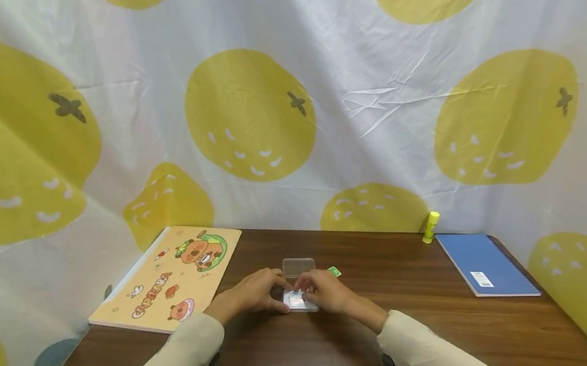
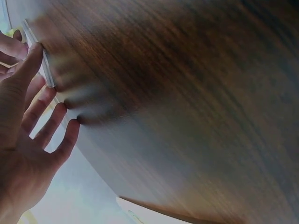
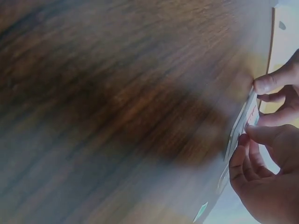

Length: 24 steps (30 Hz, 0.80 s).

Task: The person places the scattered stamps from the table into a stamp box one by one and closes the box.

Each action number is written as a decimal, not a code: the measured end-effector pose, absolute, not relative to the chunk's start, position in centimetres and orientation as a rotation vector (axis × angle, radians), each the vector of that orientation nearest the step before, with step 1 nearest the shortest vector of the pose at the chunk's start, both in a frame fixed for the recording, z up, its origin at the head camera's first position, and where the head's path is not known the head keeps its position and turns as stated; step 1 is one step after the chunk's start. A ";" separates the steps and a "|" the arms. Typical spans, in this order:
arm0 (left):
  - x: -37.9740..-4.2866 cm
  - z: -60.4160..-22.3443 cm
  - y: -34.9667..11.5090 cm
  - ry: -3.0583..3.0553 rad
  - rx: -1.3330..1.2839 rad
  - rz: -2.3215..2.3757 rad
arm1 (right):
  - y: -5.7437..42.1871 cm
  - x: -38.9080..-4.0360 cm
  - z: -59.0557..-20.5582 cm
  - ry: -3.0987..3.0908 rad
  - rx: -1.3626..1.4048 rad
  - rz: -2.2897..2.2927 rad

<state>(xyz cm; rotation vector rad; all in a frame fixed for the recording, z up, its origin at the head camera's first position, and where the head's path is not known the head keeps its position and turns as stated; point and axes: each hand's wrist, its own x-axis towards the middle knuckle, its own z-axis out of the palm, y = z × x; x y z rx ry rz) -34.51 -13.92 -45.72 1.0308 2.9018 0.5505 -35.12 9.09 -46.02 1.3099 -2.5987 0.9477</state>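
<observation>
A small flat clear plastic case (image 1: 311,310) lies on the table in front of me, its clear lid (image 1: 298,267) swung back on the far side. In the case lies a white slip (image 1: 297,301) with faint red print. My left hand (image 1: 260,290) holds the case by its left side, thumb at the near corner; its other fingers spread toward the table in the left wrist view. Over the case, my right hand (image 1: 327,289) has thumb and index fingertips pinched together at the slip's edge (image 3: 252,114). Those fingertips partly hide the slip.
A green card (image 1: 334,271) lies just beyond the right hand. To the left is a large capybara-printed pad (image 1: 172,283). A yellow glue stick (image 1: 431,227) stands at the back right beside a blue spiral notebook (image 1: 487,266). Patterned curtain hangs behind the table.
</observation>
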 end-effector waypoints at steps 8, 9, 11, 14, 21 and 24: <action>-34.5 -45.9 -13.9 2.921 1.032 0.542 | 8.7 -35.3 -46.5 -2.631 1.249 0.905; -34.6 -45.9 -14.0 2.921 1.034 0.541 | 8.6 -35.3 -46.6 -2.635 1.243 0.907; -34.7 -46.0 -14.0 2.921 1.040 0.536 | 8.5 -35.4 -46.6 -2.644 1.227 0.908; -34.7 -46.0 -14.0 2.919 1.043 0.532 | 8.4 -35.4 -46.6 -2.651 1.207 0.913; -34.6 -45.9 -14.0 2.915 1.040 0.543 | 8.2 -35.4 -46.8 -2.646 1.198 0.913; -34.5 -45.8 -14.0 2.914 1.047 0.547 | 8.2 -35.5 -46.9 -2.643 1.198 0.915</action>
